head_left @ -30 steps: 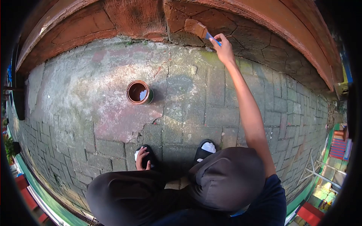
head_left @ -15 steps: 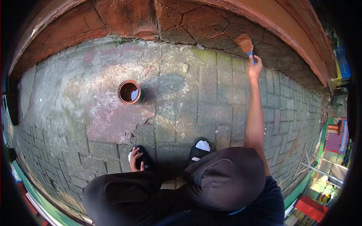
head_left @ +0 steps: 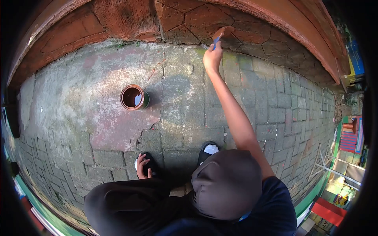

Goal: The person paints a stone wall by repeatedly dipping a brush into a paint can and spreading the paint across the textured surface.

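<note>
My right hand (head_left: pixel 212 58) reaches forward and grips a blue-handled paintbrush (head_left: pixel 221 34) whose brown-loaded bristles press against the reddish-brown cracked stone wall (head_left: pixel 252 31) near its base. My left hand (head_left: pixel 141 166) rests down low on my left foot, on a black sandal (head_left: pixel 149 161), and holds nothing that I can see. An open paint can (head_left: pixel 133 97) with brown paint inside stands on the paving to the left of my outstretched arm. I am crouched, with my knees in dark trousers at the bottom of the view.
Grey, mossy brick paving (head_left: pixel 252 114) covers the ground, with a cracked cement patch (head_left: pixel 118 129) near the can. My right foot wears a black sandal (head_left: pixel 208 151). A green kerb and red steps (head_left: pixel 349 141) lie at the far right.
My right hand has swept the brush leftward along the wall, from the right side to near the middle. The left hand stays on the foot, and the can has not moved.
</note>
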`<action>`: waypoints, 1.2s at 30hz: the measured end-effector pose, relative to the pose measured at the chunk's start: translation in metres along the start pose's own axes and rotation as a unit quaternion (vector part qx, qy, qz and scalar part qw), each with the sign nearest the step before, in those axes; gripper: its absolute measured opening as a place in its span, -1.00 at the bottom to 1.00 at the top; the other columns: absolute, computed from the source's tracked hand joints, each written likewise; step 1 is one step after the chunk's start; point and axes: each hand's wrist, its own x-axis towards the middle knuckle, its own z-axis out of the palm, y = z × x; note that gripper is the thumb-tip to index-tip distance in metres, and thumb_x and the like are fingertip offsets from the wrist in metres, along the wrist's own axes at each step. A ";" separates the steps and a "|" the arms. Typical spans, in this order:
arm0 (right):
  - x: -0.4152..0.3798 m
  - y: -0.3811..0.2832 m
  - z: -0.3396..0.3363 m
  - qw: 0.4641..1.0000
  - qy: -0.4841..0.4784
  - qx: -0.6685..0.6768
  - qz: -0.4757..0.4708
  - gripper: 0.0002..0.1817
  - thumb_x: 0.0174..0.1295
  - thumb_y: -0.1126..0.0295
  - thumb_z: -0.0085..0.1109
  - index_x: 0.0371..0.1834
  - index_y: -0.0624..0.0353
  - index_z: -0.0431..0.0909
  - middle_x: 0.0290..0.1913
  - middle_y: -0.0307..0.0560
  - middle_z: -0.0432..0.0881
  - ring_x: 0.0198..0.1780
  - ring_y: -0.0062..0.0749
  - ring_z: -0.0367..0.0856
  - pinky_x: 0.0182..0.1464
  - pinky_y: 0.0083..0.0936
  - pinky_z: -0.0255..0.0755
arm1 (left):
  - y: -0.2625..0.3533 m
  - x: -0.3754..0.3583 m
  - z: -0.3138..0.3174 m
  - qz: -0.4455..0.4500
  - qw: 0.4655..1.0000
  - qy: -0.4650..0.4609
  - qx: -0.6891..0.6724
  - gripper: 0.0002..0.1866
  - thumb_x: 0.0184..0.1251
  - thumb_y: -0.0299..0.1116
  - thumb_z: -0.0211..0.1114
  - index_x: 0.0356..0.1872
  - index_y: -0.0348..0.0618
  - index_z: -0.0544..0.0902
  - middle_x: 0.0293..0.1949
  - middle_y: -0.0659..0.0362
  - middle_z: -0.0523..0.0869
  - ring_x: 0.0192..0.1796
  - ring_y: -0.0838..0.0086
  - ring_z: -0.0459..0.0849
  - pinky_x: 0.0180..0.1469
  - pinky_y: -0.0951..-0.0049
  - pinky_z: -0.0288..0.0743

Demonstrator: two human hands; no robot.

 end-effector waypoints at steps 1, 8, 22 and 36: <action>-0.013 -0.008 0.017 1.000 -0.011 0.006 -0.005 -0.59 0.43 0.48 -0.12 0.27 0.53 0.31 -0.29 0.45 0.63 -0.16 0.35 0.64 -0.13 0.02 0.44 | 0.001 0.000 0.000 -0.007 1.000 0.004 -0.008 -0.47 0.31 0.04 0.19 -0.07 -0.31 0.66 0.21 -0.14 0.58 0.44 -0.09 0.36 0.43 0.00 0.14; -0.064 -0.053 0.080 0.994 -0.073 0.086 0.002 -0.49 0.44 0.49 -0.16 0.41 0.51 0.16 -0.31 0.48 0.62 -0.16 0.34 0.64 -0.17 -0.01 0.46 | -0.012 -0.003 0.003 -0.027 0.995 0.040 -0.092 -0.43 0.19 -0.28 0.38 0.21 -0.30 0.49 0.34 -0.11 0.46 0.51 -0.01 0.27 0.50 0.07 0.06; -0.020 -0.012 0.029 0.966 -0.221 0.071 -0.118 -0.62 0.32 0.23 0.25 0.08 0.25 0.65 -0.10 0.30 0.69 -0.03 0.12 0.70 -0.04 -0.22 0.54 | -0.005 0.271 0.052 0.005 0.986 0.163 -0.016 0.06 -0.30 -0.22 0.77 0.29 -0.23 0.29 0.17 0.05 0.50 0.24 0.20 0.51 0.37 0.13 0.35; 0.028 -0.028 0.019 0.951 -0.304 -0.054 -0.015 -0.68 0.19 0.16 0.38 -0.26 0.24 0.75 -0.37 0.18 0.73 -0.27 0.03 0.73 -0.16 -0.16 0.54 | 0.080 0.313 0.005 0.156 0.983 0.086 -0.040 -0.06 -0.29 -0.30 0.73 0.22 -0.26 0.40 0.11 0.07 0.62 0.15 0.34 0.62 0.24 0.27 0.49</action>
